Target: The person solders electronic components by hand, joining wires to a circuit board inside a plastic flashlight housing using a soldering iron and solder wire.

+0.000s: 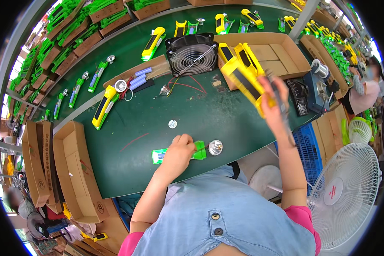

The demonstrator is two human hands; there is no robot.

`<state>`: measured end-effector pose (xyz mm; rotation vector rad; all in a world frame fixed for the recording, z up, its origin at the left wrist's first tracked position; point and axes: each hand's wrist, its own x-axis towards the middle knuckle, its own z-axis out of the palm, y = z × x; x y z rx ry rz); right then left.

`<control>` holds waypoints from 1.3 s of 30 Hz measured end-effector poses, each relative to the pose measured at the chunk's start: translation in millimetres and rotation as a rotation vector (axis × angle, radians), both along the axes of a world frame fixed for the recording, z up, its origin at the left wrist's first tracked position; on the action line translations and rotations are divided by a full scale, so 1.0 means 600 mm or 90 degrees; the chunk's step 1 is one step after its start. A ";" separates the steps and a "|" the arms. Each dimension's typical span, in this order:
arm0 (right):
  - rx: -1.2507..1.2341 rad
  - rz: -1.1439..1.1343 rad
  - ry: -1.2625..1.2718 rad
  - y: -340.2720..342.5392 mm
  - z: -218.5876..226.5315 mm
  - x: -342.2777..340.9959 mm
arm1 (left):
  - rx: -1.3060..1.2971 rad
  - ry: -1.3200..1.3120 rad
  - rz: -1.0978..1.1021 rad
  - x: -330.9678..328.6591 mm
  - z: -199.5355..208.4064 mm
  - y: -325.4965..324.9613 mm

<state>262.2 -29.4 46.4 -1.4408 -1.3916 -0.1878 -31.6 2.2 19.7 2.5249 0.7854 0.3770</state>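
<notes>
My left hand (pixel 179 157) rests near the front edge of the green bench (pixel 145 115), its fingers closed on a green flashlight housing (pixel 158 156). A silver reflector (pixel 215 147) lies at that housing's right end. Out over the bench's right side, my right hand (pixel 272 102) grips a yellow flashlight casing (pixel 243 83) with a dark panel, blurred by motion. Along the same hand runs a dark, slender tool, too smeared to name. Behind the casing, more yellow casings (pixel 249 57) stand at an open carton (pixel 281 53). A small round white disc (pixel 172 123) lies beyond my left hand.
A black metal-grille fan (pixel 193 57) stands at the bench's back. Left of it are blue cylindrical cells (pixel 138 79) and a yellow-green flashlight (pixel 104 106). A solder spool (pixel 320 68) sits far right, above a blue crate (pixel 307 149). A large white fan (pixel 345 196) stands at lower right.
</notes>
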 end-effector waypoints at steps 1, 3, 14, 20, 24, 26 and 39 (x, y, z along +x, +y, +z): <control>0.035 0.077 0.071 -0.006 -0.011 -0.023 | -0.002 0.001 -0.007 -0.002 -0.003 -0.002; -0.216 0.180 0.103 -0.020 -0.017 -0.050 | -0.114 -0.144 -0.031 -0.011 -0.013 -0.013; -0.185 0.415 -0.059 -0.035 -0.098 -0.113 | -0.573 -0.691 0.436 -0.005 -0.022 -0.034; -0.146 0.310 0.062 -0.076 -0.073 -0.130 | 0.104 -0.130 0.234 -0.019 0.005 0.020; -0.212 0.230 0.586 -0.086 -0.096 -0.173 | 0.051 -0.011 0.146 -0.012 0.000 0.052; -0.259 0.217 0.849 -0.078 -0.096 -0.174 | 0.020 0.090 0.095 -0.008 -0.002 0.056; -0.360 0.185 0.813 -0.066 -0.104 -0.181 | 0.009 0.125 0.106 0.003 -0.008 0.053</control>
